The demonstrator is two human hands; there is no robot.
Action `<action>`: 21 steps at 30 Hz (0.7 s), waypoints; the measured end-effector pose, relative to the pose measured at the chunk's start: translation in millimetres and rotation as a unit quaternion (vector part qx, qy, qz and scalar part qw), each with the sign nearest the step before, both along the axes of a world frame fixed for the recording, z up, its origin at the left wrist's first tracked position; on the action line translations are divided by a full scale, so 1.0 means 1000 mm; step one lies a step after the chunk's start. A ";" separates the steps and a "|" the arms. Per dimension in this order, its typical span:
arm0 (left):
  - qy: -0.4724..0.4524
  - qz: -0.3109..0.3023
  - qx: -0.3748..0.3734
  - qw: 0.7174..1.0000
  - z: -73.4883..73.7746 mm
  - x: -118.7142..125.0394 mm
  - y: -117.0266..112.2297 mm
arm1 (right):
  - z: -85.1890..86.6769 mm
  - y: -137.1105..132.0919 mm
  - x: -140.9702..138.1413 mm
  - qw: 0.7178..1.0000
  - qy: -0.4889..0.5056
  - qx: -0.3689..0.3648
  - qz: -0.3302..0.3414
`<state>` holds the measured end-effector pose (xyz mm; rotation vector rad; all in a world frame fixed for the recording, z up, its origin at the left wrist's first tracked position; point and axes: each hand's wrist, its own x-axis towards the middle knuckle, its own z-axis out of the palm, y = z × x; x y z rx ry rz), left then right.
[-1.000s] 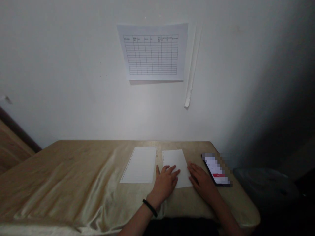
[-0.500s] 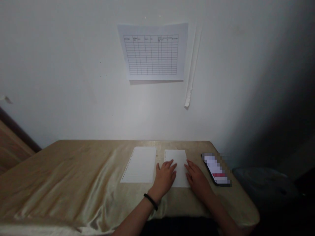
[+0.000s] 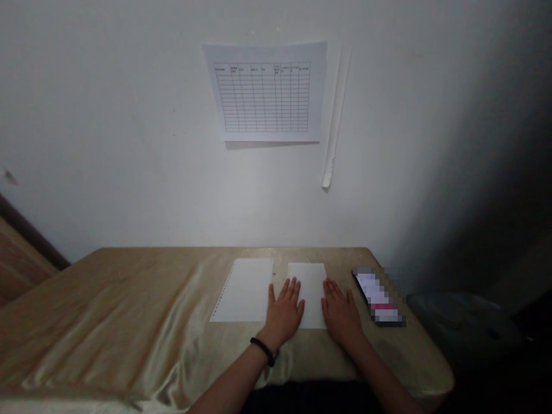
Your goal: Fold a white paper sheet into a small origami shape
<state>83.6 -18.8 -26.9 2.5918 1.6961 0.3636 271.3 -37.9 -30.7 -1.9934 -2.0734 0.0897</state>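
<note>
Two white sheets lie side by side on a table under a shiny tan cloth [image 3: 129,310]. My left hand [image 3: 283,313] lies flat, fingers spread, on the left part of the right sheet [image 3: 308,282], touching the edge of the left sheet [image 3: 245,287], which has punched holes down its left side. A black band circles that wrist. My right hand [image 3: 340,313] rests flat and open on the right sheet's right edge.
A phone [image 3: 379,299] with a lit screen lies right of my right hand, near the table's right edge. A printed grid sheet [image 3: 265,92] and a paper strip [image 3: 334,132] hang on the white wall. A dark round object [image 3: 461,328] sits low at the right.
The right sheet has been turned from slightly skewed to square with the left sheet. Both hands have drawn closer together and lie flatter on it.
</note>
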 end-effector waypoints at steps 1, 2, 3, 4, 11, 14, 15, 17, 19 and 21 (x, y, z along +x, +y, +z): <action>0.001 0.003 -0.001 1.000 0.001 -0.001 0.000 | -0.001 0.000 0.001 1.000 -0.001 -0.001 -0.008; 0.002 0.005 -0.002 1.000 0.001 -0.002 -0.001 | -0.002 0.000 0.002 1.000 -0.001 -0.003 -0.011; 0.005 0.007 -0.002 1.000 0.002 -0.002 -0.001 | -0.002 0.001 0.002 1.000 -0.002 -0.004 -0.010; 0.007 0.009 -0.002 1.000 0.002 -0.002 -0.002 | -0.002 0.001 0.002 1.000 -0.001 -0.005 -0.008; 0.007 0.015 0.006 1.000 0.011 0.000 -0.013 | -0.004 -0.004 0.005 1.000 0.004 -0.007 0.021; -0.002 0.014 0.022 1.000 0.017 0.000 -0.013 | -0.006 -0.003 0.006 1.000 0.002 0.002 0.022; -0.006 0.014 0.025 1.000 0.020 0.000 -0.011 | -0.006 -0.001 0.006 1.000 0.002 0.011 0.019; -0.015 0.015 0.035 0.999 0.025 0.003 -0.003 | -0.005 0.008 0.004 0.999 0.005 0.036 0.009; -0.018 0.010 0.048 0.999 0.028 0.007 0.008 | 0.000 0.019 -0.001 0.998 0.008 0.057 0.029; -0.012 0.004 0.040 0.999 0.027 0.012 0.020 | 0.006 0.030 -0.006 0.997 0.010 0.061 0.053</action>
